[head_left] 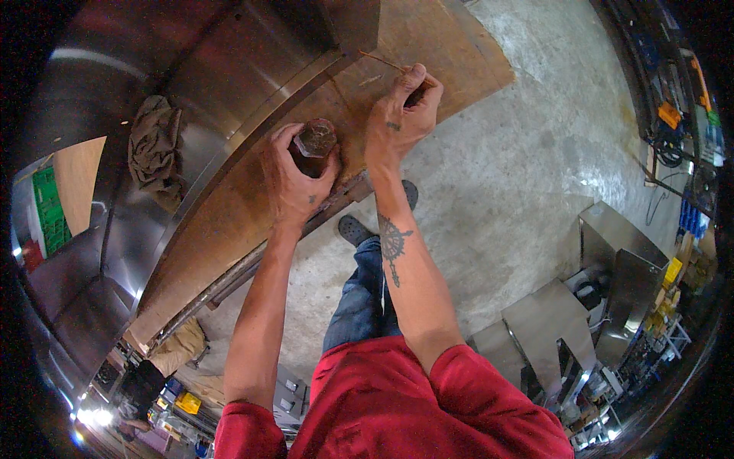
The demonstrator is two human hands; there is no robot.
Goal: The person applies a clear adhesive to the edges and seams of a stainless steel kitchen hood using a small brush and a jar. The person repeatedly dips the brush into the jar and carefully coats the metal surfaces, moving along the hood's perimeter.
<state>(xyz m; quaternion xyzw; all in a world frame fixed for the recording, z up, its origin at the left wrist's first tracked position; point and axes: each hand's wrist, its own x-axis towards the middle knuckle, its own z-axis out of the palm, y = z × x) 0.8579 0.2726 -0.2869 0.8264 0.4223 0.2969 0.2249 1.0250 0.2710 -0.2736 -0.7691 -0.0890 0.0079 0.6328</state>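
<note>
My left hand (289, 172) is wrapped round a small dark round container (316, 139) with a brownish top; whether that top is a lid or its contents, I cannot tell. It is over the brown worktop (218, 218), near the front edge. To its right and farther off, my right hand (403, 115) is closed in a pinch on a thin stick (380, 60). The stick points left toward a large bent sheet-metal piece (252, 53), and its far tip is too small to make out. A crumpled brown cloth (155, 149) lies on the metal at the left.
Shelving with tools and cables (673, 130) lines the far right. Metal panels (554, 336) stand on the concrete floor (489, 206) at the lower right. A green crate (50, 206) shows at the far left, and a person (141, 390) is at the lower left.
</note>
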